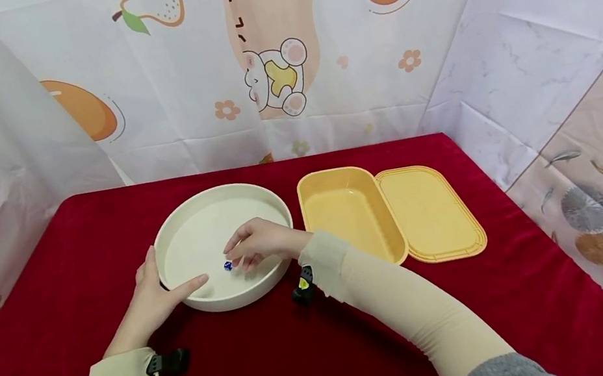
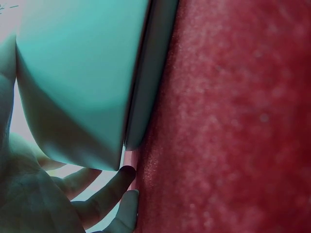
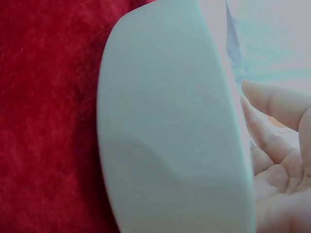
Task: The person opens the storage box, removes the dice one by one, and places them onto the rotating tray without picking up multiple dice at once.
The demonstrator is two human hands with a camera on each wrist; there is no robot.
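Note:
A small blue die (image 1: 228, 266) with white pips shows over the floor of a round cream-white tray (image 1: 235, 302). My right hand (image 1: 262, 239) reaches over the near right rim, its loosely bent fingertips right beside the die. In the right wrist view, the tray's outer wall (image 3: 170, 107) hides part of the right hand (image 3: 279, 160), and no die shows there. My left hand (image 1: 155, 296) holds the tray at its left side, thumb over the rim and fingers along the outer wall. Its fingers (image 2: 104, 199) reach round near the tray's base in the left wrist view.
Right of the tray stands a yellow rectangular container (image 1: 352, 206) with nothing inside. Its flat yellow lid (image 1: 430, 213) lies against the container's right side. A red cloth (image 1: 258, 366) covers the table. Patterned white curtains (image 1: 186, 94) hang behind and at both sides.

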